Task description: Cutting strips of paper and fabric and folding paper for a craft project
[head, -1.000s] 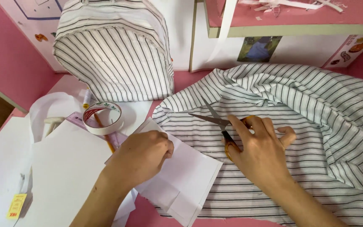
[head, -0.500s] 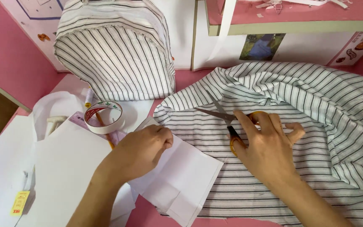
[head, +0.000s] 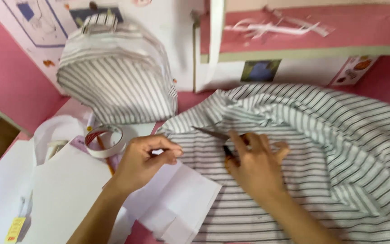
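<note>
My right hand [head: 253, 162] grips a pair of scissors [head: 213, 134] with dark handles; the blades point left and lie over the white fabric with thin dark stripes [head: 321, 149] spread across the pink table. My left hand [head: 145, 160] rests with curled fingers on a folded white paper sheet [head: 181, 203] at the fabric's left edge, its fingertips close to the fabric. The scissor handles are mostly hidden under my right fingers.
A striped fabric bag [head: 118, 77] stands at the back left. A roll of tape [head: 106, 141] lies beside my left hand, with white paper sheets [head: 59, 190] to the left. A pink shelf [head: 312, 31] holding white scraps runs along the back.
The scissors' blades have swung from pointing up and left to lying nearly flat, pointing left. My left hand has lifted slightly and curled its fingers. The view has shifted a little.
</note>
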